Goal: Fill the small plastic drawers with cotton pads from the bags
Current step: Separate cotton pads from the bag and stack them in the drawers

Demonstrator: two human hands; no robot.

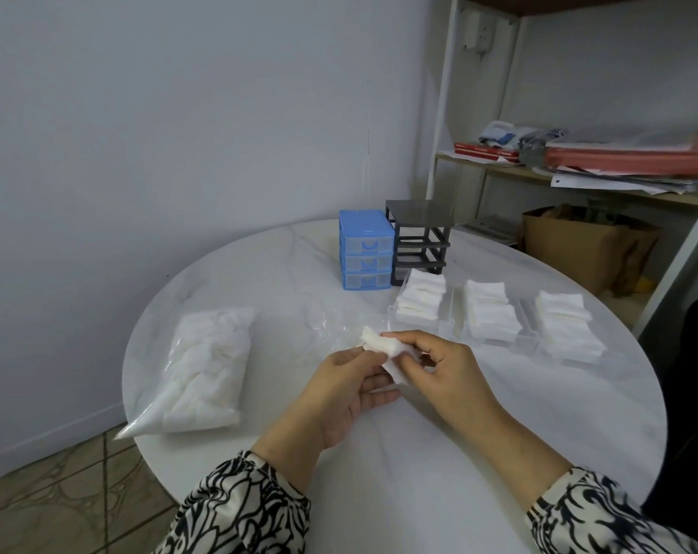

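Observation:
Both hands meet over the middle of the round white table [439,453]. My right hand [447,373] pinches a small bunch of white cotton pads [383,345]. My left hand [347,397] lies palm up under the bunch, fingers nearly straight and touching it. A full clear bag of cotton pads [203,369] lies at the left. An empty crumpled clear bag [331,321] lies just beyond my hands. Three clear drawers [421,299] [489,313] [567,323] sit at the right, each heaped with pads.
A blue three-drawer unit [365,249] stands at the table's far side, its drawers in. Right beside it is a dark grey frame [419,237] with no drawers. A shelf with papers [619,161] and a cardboard box [587,241] stand behind at the right.

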